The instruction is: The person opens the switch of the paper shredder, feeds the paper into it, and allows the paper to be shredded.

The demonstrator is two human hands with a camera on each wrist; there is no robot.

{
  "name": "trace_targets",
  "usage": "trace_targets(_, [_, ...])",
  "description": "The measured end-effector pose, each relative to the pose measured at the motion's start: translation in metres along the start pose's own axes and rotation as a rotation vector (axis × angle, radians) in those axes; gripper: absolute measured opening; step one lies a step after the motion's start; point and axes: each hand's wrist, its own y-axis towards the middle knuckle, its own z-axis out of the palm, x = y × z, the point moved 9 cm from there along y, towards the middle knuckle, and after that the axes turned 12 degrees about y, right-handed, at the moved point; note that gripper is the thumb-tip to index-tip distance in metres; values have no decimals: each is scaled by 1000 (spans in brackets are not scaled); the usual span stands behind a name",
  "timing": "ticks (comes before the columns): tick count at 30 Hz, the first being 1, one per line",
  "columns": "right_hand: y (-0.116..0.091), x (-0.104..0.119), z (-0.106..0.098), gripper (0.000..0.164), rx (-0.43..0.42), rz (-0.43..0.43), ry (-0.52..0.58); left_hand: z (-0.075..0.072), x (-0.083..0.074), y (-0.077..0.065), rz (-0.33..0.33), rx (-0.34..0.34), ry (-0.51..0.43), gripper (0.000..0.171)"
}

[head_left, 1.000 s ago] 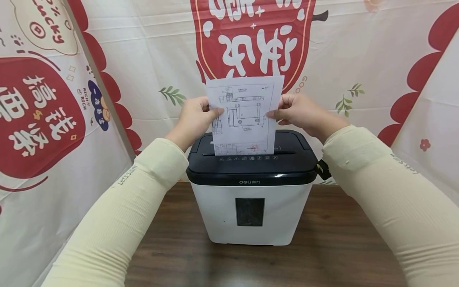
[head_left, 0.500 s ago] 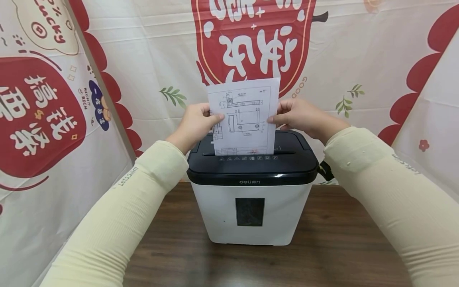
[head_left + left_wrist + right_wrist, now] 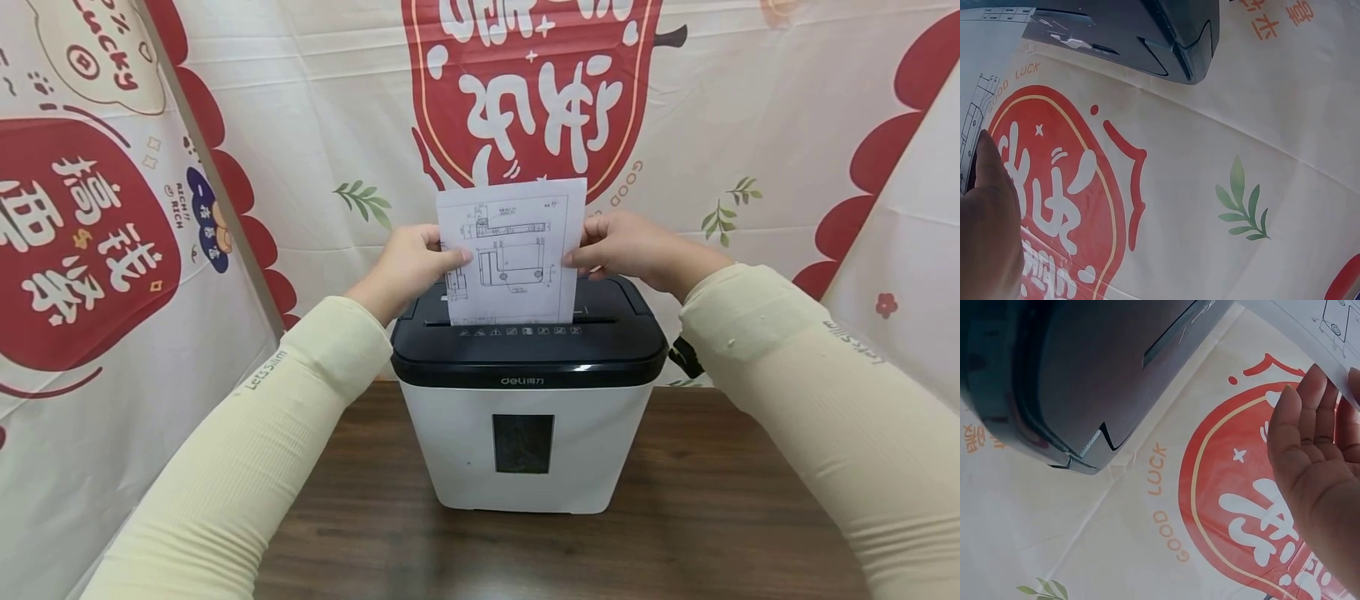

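Note:
A white sheet of paper (image 3: 517, 225) with a printed technical drawing stands upright in the slot of a paper shredder (image 3: 525, 358). Its lower part is hidden inside the black top. My left hand (image 3: 408, 265) pinches the sheet's left edge, thumb on the near face. On the opposite edge, my right hand (image 3: 633, 248) pinches the paper between thumb and fingers. In the right wrist view, the right hand's fingers (image 3: 1319, 412) lie behind the paper (image 3: 1310, 331). The left wrist view shows the left thumb (image 3: 988, 162) against the drawing.
The white shredder body, with a dark front window (image 3: 522, 443), stands on a brown wooden table (image 3: 540, 554). A printed cloth (image 3: 300, 108) with red and green designs hangs close behind it, and another covers the left side. A black cord or strap (image 3: 684, 357) shows at the shredder's right.
The paper has sunk lower into the shredder slot, so the table printed along its bottom has nearly vanished. Both hands have moved down with it, still pinching its edges.

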Motion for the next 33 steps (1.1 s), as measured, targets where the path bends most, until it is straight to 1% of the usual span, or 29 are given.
trace_targets(11, [2,-2,3,35,13,14,-25,3,9,0,-47,16,12,29])
trace_targets(21, [3,-9,8,33,18,27,-46,8,18,-1,-68,37,67,29])
trace_targets(27, [2,-14,12,39,42,31,-59,12,22,-2,-56,43,90,28])
trace_targets(33, [0,-13,11,42,50,27,-72,11,20,-2,-34,33,86,24])
